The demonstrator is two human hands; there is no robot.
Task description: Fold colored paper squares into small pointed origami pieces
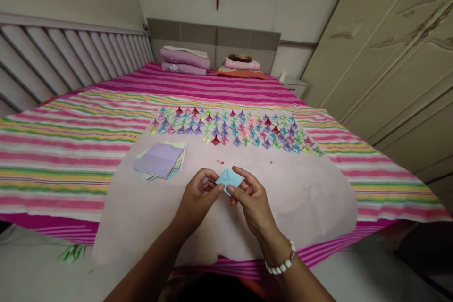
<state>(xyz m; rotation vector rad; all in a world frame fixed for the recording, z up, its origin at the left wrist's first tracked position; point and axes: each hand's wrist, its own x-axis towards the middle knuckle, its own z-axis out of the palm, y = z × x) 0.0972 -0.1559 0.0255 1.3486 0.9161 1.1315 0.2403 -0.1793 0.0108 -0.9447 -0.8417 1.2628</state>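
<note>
A small piece of light blue origami paper [230, 178], folded to a diamond shape with crease lines, is held up between both hands. My left hand [202, 193] pinches its left corner and lower edge, the thumb lying on the front. On the other side my right hand [250, 197] grips it, thumb on the lower face and index finger along the upper right edge. A bracelet of white beads [282, 265] circles the right wrist. Left of the hands lies a stack of square coloured paper [159, 159], a creased lilac sheet on top.
Beneath everything spreads a large pale sheet [304, 203] over a striped bedspread [63, 151]. Several rows of folded paper pieces [215, 140] stand along its far side. Tiny red bits [220, 162] lie beyond the hands. Folded bedding [186, 60] sits by the headboard.
</note>
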